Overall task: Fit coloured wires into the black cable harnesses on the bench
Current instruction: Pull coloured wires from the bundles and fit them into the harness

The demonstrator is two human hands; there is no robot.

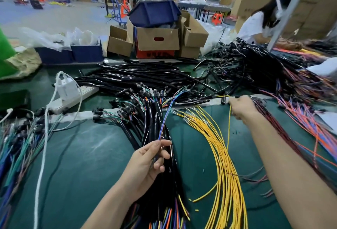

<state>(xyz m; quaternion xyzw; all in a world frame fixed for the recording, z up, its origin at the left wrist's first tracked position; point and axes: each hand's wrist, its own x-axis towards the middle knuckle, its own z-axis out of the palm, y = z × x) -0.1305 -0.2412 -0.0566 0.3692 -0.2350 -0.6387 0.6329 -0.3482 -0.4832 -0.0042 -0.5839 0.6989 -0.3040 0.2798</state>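
Note:
My left hand (149, 159) grips a black cable harness (155, 117) in the bundle at the bench's middle, thumb and forefinger pinching thin blue and grey wires that rise from it. My right hand (240, 107) reaches far across and pinches a single yellow wire (228, 128) near its tip, close to a short black tube on the metal strip. The wire hangs back toward a fanned bundle of yellow wires (224, 165) lying between my arms. Coloured wire ends stick out of the harness bundle near the bottom edge.
A heap of black tubing (145, 75) lies beyond the metal strip. Red, orange and blue wires (306, 119) pile at the right. More harnesses lie at the left, beside a white power strip (73, 97). Cardboard boxes and blue bins stand behind; a person works at the far right.

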